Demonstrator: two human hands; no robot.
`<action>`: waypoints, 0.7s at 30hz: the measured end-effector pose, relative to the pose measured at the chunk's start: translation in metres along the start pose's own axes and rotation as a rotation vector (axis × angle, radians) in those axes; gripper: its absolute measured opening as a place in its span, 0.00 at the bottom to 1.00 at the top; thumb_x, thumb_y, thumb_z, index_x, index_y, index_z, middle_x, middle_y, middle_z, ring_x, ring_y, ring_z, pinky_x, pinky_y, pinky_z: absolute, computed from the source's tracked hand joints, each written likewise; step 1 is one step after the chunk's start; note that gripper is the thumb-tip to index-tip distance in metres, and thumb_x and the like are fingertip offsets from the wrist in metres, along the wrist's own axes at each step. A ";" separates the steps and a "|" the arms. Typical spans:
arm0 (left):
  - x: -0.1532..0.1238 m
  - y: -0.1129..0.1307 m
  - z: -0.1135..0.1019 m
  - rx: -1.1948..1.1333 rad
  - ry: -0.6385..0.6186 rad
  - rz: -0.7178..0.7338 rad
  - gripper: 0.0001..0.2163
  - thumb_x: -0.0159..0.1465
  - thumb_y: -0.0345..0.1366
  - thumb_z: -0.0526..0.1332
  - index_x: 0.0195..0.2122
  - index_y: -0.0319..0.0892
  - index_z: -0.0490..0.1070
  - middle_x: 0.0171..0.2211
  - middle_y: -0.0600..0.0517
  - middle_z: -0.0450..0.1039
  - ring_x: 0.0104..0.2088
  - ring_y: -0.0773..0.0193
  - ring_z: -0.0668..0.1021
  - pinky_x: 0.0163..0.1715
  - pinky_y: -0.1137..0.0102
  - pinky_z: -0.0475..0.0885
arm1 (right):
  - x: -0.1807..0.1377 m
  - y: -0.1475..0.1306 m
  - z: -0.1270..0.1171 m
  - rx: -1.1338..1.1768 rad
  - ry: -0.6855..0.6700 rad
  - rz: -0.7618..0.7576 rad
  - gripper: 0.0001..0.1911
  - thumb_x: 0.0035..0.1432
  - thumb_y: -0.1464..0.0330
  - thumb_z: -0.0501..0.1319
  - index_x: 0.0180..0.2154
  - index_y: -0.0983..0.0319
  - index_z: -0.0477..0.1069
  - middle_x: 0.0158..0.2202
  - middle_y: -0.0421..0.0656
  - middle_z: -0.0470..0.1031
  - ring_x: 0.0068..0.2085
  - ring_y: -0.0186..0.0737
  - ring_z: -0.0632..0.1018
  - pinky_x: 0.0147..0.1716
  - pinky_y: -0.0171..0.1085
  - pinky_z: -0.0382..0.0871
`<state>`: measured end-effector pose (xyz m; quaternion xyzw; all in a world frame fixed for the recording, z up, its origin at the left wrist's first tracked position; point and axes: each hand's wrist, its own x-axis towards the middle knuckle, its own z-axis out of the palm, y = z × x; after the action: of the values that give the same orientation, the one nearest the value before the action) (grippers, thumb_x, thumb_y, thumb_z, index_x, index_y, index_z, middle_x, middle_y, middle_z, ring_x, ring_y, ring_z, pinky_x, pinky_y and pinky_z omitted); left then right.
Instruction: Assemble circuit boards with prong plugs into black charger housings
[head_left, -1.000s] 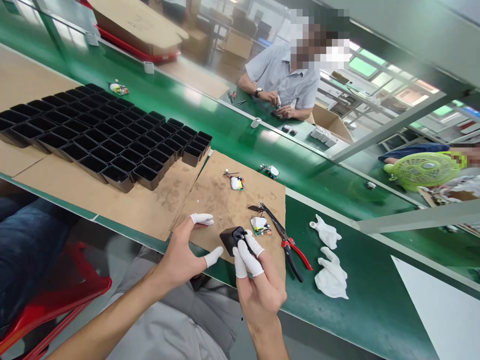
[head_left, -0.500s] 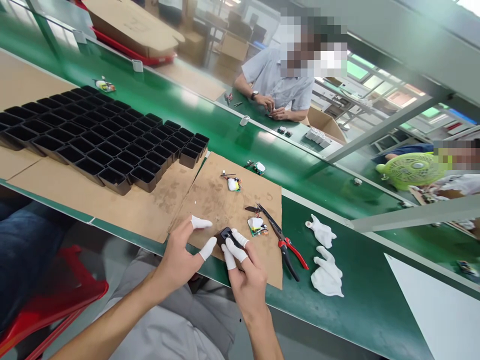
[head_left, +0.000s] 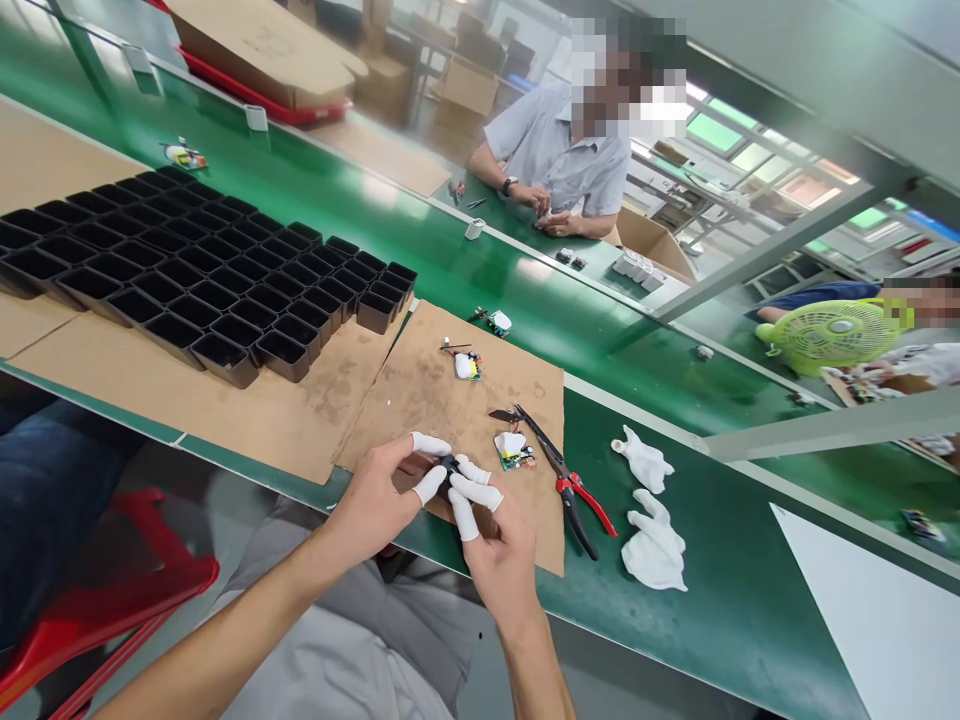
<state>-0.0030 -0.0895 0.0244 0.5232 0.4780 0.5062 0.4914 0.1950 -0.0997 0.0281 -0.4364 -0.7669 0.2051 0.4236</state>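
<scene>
A small black plastic case [head_left: 448, 466] is between my hands, just above the cardboard near the front edge, partly covered by fingers. My left hand [head_left: 375, 500] pinches its left side with thumb and forefinger, both in white finger cots. Fingers of my right hand [head_left: 491, 525], also in white cots, grip it from the right. Beyond the right hand lies a small circuit board [head_left: 514, 452] with a white-wrapped part. Another such board [head_left: 466, 366] sits farther back. Long-nosed snips [head_left: 564, 478] with red and black handles rest right of the near board.
Rows of black open-topped cases [head_left: 225, 300] fill the cardboard at left. Two crumpled white cloth pieces [head_left: 654, 545] lie right of the snips. A green conveyor belt [head_left: 420, 250] runs behind, carrying boards. Across it a co-worker [head_left: 555, 150] handles small parts near a green fan [head_left: 832, 330].
My left hand has moved right and closed on the black case, which has tilted in my right hand. Boards and white parts on the belt have shifted left.
</scene>
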 end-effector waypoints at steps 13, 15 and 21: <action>-0.005 -0.005 0.003 0.141 -0.009 0.091 0.13 0.75 0.32 0.61 0.54 0.47 0.83 0.50 0.47 0.87 0.48 0.56 0.89 0.51 0.63 0.85 | -0.027 0.003 0.004 -0.168 0.242 0.211 0.18 0.65 0.61 0.81 0.52 0.60 0.85 0.44 0.49 0.92 0.42 0.51 0.93 0.44 0.47 0.94; -0.007 -0.005 0.002 0.166 -0.005 0.130 0.12 0.77 0.34 0.61 0.55 0.46 0.84 0.50 0.46 0.87 0.49 0.56 0.88 0.52 0.62 0.84 | -0.038 -0.007 0.014 -0.195 0.305 0.254 0.16 0.69 0.62 0.77 0.55 0.60 0.86 0.46 0.50 0.93 0.42 0.52 0.93 0.45 0.48 0.94; -0.008 -0.003 0.001 0.216 -0.006 0.180 0.10 0.78 0.34 0.61 0.51 0.46 0.84 0.50 0.46 0.86 0.51 0.55 0.88 0.54 0.62 0.84 | -0.054 -0.020 0.044 -0.272 0.488 0.165 0.19 0.74 0.72 0.71 0.64 0.58 0.85 0.52 0.51 0.92 0.46 0.53 0.93 0.48 0.49 0.92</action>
<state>-0.0023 -0.0977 0.0205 0.6152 0.4794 0.4925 0.3863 0.1628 -0.1535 -0.0077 -0.5865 -0.6247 0.0232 0.5151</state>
